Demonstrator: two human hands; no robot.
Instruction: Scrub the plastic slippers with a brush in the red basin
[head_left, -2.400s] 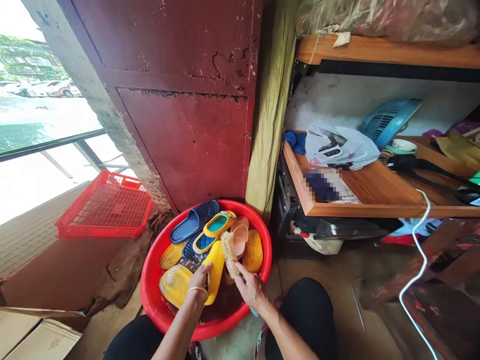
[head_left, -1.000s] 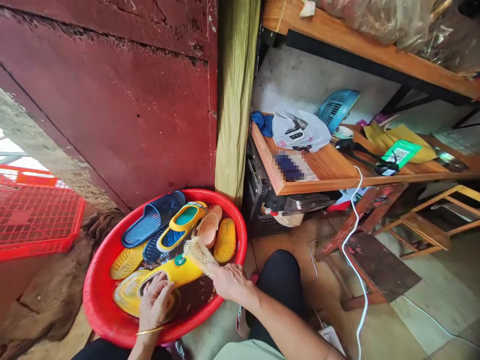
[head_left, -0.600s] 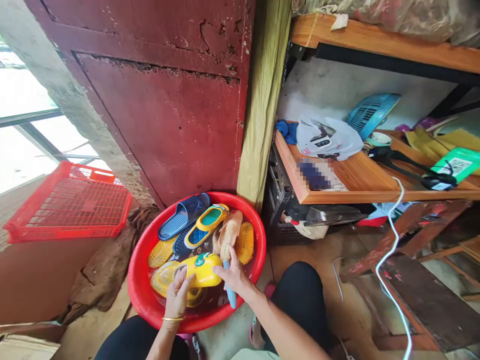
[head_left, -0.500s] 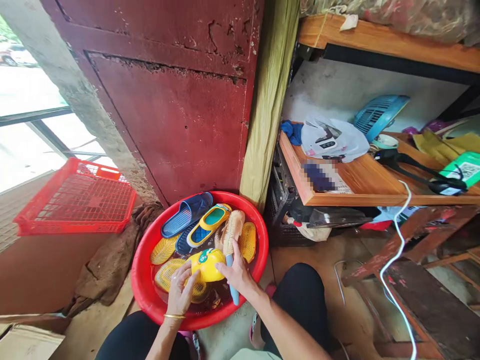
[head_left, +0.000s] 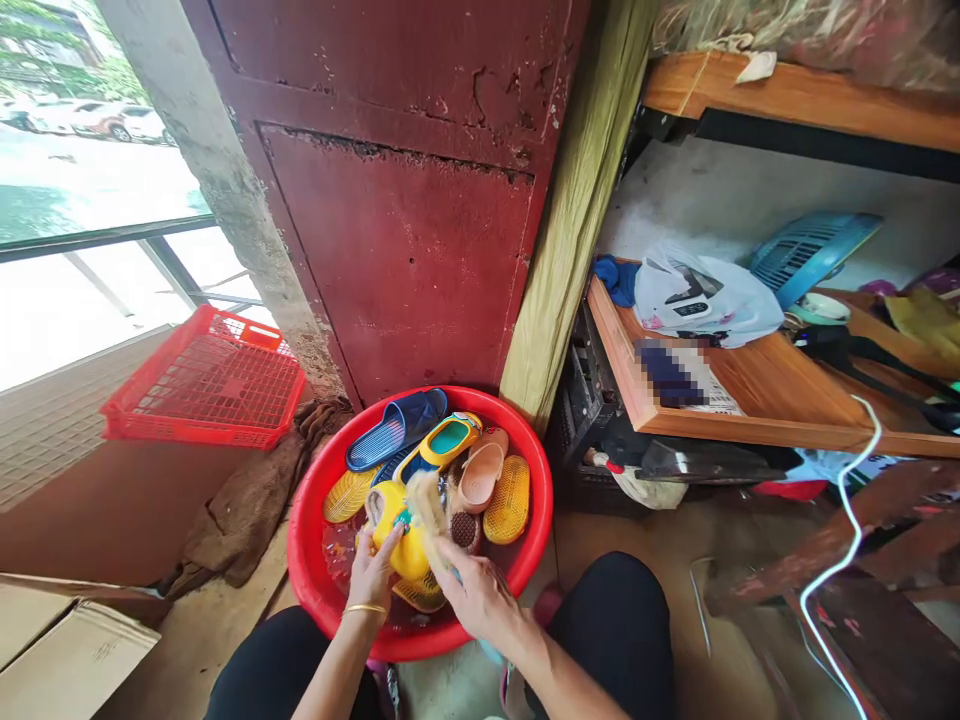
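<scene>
My left hand grips a yellow slipper with a green decoration, held over a red basin. In my right hand is a scrub brush, its pale bristles blurred by motion against the slipper's right side. The brush's blue handle is mostly covered by my fingers. Around them in the basin's dark water lie a navy slide, a yellow-and-blue slipper, a tan clog and several yellow soles, one of them a yellow sole at the right.
A red plastic crate stands left of the basin beside a brown cloth. Behind is a dark red door. To the right, a wooden shelf carries a plastic bag and a blue fan. A white cable hangs there.
The brush has come down from beside the slipper onto it and is now blurred. The slipper has turned more upright, uncovering the tan clog. The whole view has shifted left.
</scene>
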